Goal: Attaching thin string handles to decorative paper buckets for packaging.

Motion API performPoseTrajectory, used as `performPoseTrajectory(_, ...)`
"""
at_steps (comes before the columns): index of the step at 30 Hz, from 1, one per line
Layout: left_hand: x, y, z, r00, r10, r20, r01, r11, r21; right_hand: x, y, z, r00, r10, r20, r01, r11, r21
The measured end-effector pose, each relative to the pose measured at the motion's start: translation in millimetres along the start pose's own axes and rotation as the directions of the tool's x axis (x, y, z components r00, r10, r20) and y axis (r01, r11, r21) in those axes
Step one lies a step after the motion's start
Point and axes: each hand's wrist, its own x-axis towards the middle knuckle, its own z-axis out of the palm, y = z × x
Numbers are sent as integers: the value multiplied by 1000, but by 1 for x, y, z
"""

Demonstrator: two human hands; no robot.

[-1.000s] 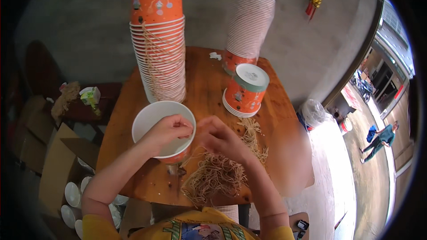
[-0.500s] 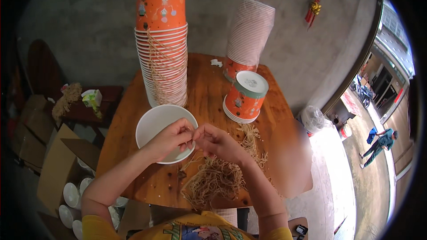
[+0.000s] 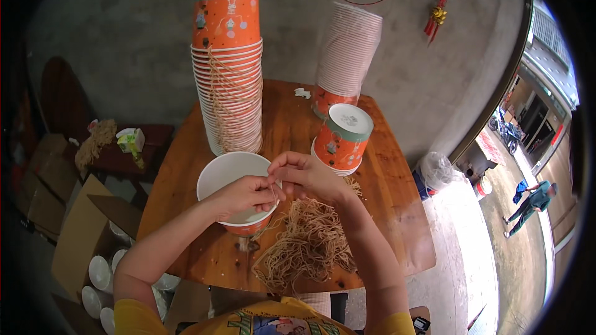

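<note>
A paper bucket [image 3: 214, 170], white inside and orange outside, stands tilted on the wooden table in front of me. My left hand [image 3: 251, 192] reaches across its mouth to the right rim, fingertips pinched on a thin strand of cord [image 3: 273, 189]. Just above, my right hand [image 3: 304, 177] pinches at the same spot; its fingertips nearly touch the left ones and partly hide what they hold. A loose heap of tan cord [image 3: 304, 242] lies below my right hand, to the right of the bucket. One strand runs from the heap toward the bucket.
Behind the bucket rises a tall stack of orange buckets [image 3: 226, 87] with cords hanging down its side. Farther right stand an upside-down bucket [image 3: 344, 139] and a plastic-wrapped stack [image 3: 351, 49]. A cardboard box [image 3: 93, 229] of white containers sits at lower left. Outside, a person [image 3: 534, 205] stands.
My right hand has risen a little away from me, its fingers still pinched beside the left. The bucket has shifted slightly right and tipped, showing more of its orange front.
</note>
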Motion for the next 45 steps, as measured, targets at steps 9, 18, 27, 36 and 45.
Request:
performPoseTrajectory(9, 1, -3, -2, 996, -92, -19, 89, 989, -119, -26, 61, 20, 887, -253, -385, 257, 965, -42)
performPoseTrajectory(18, -3, 2, 8, 992, -86, -93, 80, 995, -61, -37, 70, 50, 652, -664, -367, 212, 624, -752)
performPoseTrajectory(27, -1, -4, 4, 984, 174, 33, -172, 891, 420, -33, 83, 43, 828, -266, -494, 209, 963, -168)
performPoseTrajectory(36, 2, 0, 5, 989, -120, -89, 121, 993, 6, -37, 81, 53, 815, -224, -535, 202, 974, -101)
performPoseTrajectory(45, -1, 7, 8, 951, -307, -44, 274, 899, -342, -36, 83, 70, 677, -547, -492, 289, 813, -506)
